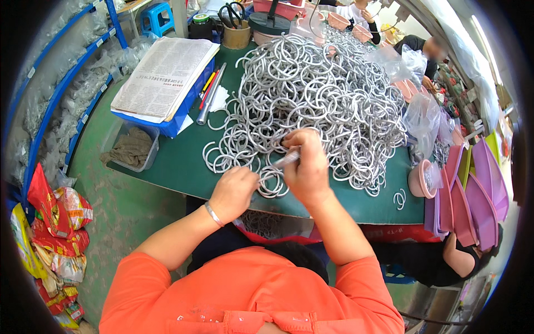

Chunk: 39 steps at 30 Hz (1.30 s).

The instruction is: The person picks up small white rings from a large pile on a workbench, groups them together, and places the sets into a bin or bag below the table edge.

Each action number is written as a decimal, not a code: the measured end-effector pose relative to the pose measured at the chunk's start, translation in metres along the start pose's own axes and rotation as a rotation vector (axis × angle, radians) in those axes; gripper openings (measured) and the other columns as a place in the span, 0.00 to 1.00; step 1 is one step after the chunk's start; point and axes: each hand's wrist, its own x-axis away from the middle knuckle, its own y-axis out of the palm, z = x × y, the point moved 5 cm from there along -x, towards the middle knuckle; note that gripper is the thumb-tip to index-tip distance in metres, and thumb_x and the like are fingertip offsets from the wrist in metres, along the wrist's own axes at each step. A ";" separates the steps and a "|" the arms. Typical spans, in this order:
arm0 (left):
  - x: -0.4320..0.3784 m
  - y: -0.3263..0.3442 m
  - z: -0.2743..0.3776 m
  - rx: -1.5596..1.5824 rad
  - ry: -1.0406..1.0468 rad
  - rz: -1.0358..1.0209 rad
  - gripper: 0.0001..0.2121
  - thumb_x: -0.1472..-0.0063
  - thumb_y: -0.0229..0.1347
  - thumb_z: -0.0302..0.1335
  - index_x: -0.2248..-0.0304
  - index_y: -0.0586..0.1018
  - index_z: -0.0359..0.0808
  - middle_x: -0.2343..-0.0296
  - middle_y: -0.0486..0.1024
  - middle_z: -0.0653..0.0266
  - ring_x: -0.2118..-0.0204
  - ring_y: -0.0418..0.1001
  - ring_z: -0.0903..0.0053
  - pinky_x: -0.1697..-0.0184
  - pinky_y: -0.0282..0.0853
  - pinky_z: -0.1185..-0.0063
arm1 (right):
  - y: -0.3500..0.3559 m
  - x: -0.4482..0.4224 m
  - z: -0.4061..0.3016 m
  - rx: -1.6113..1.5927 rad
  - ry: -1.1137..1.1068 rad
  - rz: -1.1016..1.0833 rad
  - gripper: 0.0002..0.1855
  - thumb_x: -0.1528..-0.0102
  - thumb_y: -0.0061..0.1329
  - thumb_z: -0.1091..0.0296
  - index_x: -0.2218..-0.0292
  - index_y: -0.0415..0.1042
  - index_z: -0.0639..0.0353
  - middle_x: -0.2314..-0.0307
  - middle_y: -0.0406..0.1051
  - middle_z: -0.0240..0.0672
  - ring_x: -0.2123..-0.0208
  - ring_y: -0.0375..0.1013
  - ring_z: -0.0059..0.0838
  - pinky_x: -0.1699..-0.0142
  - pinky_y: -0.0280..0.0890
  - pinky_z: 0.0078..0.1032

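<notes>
A large heap of silver-coloured open bangles [317,92] covers much of the green tabletop [187,167]. At its near edge, my left hand [235,192] has its fingers closed at the side of a few bangles [272,183], seemingly pinching one; the fingertips are partly hidden. My right hand [308,171] is raised just above and to the right of these. It grips a slim silvery object [288,158], blurred and pointing down to the left, whose exact kind I cannot tell.
Left of the heap are a metal rod [212,94], pens [207,85], a blue box [177,123] under newspaper [164,79], and a plastic tub [152,156] with a cloth. Pink and purple trays [463,192] and a pink cup [421,179] flank the right edge. Other people [417,48] sit beyond.
</notes>
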 end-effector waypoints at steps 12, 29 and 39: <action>-0.023 -0.017 -0.020 0.158 -0.221 0.010 0.06 0.47 0.55 0.20 0.69 0.72 0.32 0.74 0.72 0.55 0.72 0.72 0.61 0.69 0.67 0.70 | -0.010 -0.028 0.037 0.657 0.289 -0.451 0.05 0.55 0.49 0.76 0.71 0.71 0.64 0.71 0.70 0.46 0.71 0.75 0.45 0.67 0.72 0.34; -0.029 -0.004 -0.018 0.403 -0.294 0.042 0.05 0.44 0.55 0.22 0.71 0.70 0.31 0.79 0.72 0.56 0.78 0.73 0.66 0.73 0.68 0.75 | -0.019 -0.026 0.045 0.550 0.265 -0.360 0.07 0.53 0.47 0.78 0.70 0.64 0.63 0.71 0.66 0.47 0.72 0.72 0.48 0.68 0.69 0.40; -0.031 -0.010 -0.023 0.398 -0.289 0.318 0.08 0.42 0.55 0.23 0.69 0.67 0.33 0.81 0.68 0.61 0.81 0.68 0.71 0.75 0.64 0.76 | -0.022 -0.003 0.043 0.376 0.202 -0.494 0.05 0.49 0.48 0.77 0.70 0.64 0.62 0.72 0.66 0.44 0.69 0.69 0.49 0.64 0.65 0.40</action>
